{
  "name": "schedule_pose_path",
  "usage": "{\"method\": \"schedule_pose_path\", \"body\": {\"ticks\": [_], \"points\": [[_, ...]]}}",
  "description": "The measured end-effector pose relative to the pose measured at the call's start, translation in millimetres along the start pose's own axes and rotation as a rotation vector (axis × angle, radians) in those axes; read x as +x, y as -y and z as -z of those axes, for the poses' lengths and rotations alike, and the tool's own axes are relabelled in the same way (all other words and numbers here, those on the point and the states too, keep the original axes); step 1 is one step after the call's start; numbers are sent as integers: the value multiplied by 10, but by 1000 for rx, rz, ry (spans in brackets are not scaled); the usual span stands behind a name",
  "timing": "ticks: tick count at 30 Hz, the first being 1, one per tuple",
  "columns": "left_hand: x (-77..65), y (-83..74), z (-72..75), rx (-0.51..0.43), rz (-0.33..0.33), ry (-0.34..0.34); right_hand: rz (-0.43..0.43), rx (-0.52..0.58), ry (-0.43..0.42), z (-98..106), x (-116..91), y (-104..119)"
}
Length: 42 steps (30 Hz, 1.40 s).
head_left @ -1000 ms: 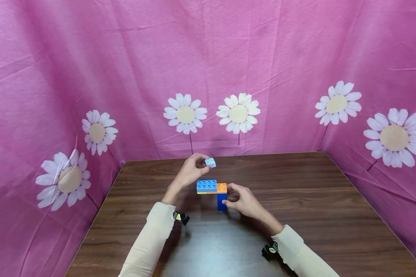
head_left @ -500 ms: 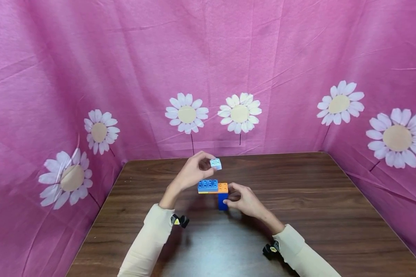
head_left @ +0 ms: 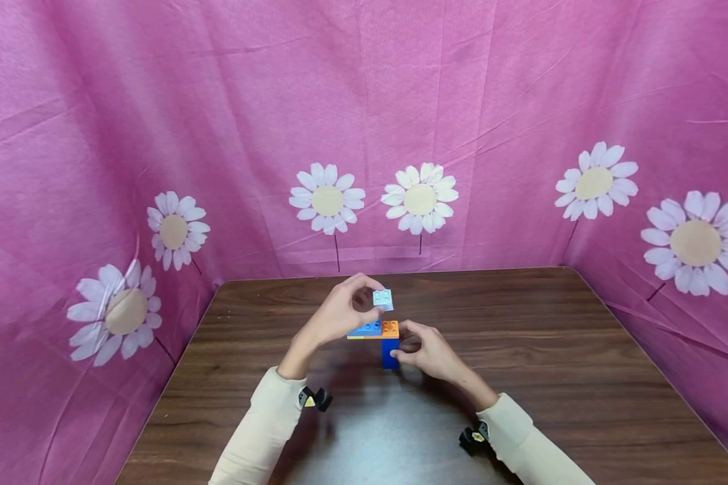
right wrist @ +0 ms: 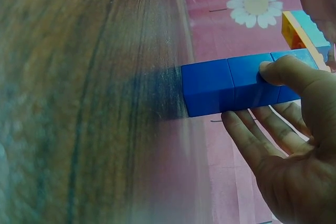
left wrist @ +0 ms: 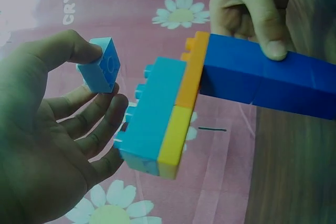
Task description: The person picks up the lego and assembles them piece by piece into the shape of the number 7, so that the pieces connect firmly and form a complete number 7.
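Observation:
Between the thumb and fingertips of my left hand (head_left: 334,316) is a small light blue toy brick (head_left: 383,300), pinched over the top of a brick structure. That structure stands on a column of stacked dark blue bricks (right wrist: 231,87). Across its top, a thin orange brick (left wrist: 193,72) and a thin yellow brick (left wrist: 175,139) jut out to the left. A longer blue brick (left wrist: 152,108) with studs lies over these two, partly hidden by my left hand in the head view. My right hand (head_left: 433,353) holds the column from the right, thumb on its near side.
The dark wooden table (head_left: 552,377) carries the structure near its middle. A pink curtain (head_left: 364,101) with white daisies rises around the table's back and sides. Black wrist cameras (head_left: 473,438) sit at both cuffs.
My left hand has carried the small light blue brick to the right and lower, toward the structure's top, and now covers part of the longer blue brick. The right hand keeps its hold.

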<state>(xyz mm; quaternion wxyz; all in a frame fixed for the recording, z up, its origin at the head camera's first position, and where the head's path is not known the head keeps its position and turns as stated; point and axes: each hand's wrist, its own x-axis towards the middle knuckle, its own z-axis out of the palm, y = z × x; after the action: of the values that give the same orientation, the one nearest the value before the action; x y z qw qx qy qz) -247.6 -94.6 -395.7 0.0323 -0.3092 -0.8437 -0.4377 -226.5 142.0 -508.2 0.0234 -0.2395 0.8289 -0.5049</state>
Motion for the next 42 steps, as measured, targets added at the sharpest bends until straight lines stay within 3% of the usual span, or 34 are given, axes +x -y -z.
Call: {"method": "schedule_pose_path", "body": {"ticks": [5,11,25,33,42], "points": [[-26,24,-66,1,-48,32,10,6,-2,-2,6,-7],[-66,58,-141,-11,-25,82,20,1,1,-1,8,-24],[-107,97,-245,162,-5,108,25,22,7,0,9,-37],[-100,100,-224,151,9,112,19,34,15,16,7,-39],[-110,113,-226,215,-9,104,0,27,20,19,6,-33]]}}
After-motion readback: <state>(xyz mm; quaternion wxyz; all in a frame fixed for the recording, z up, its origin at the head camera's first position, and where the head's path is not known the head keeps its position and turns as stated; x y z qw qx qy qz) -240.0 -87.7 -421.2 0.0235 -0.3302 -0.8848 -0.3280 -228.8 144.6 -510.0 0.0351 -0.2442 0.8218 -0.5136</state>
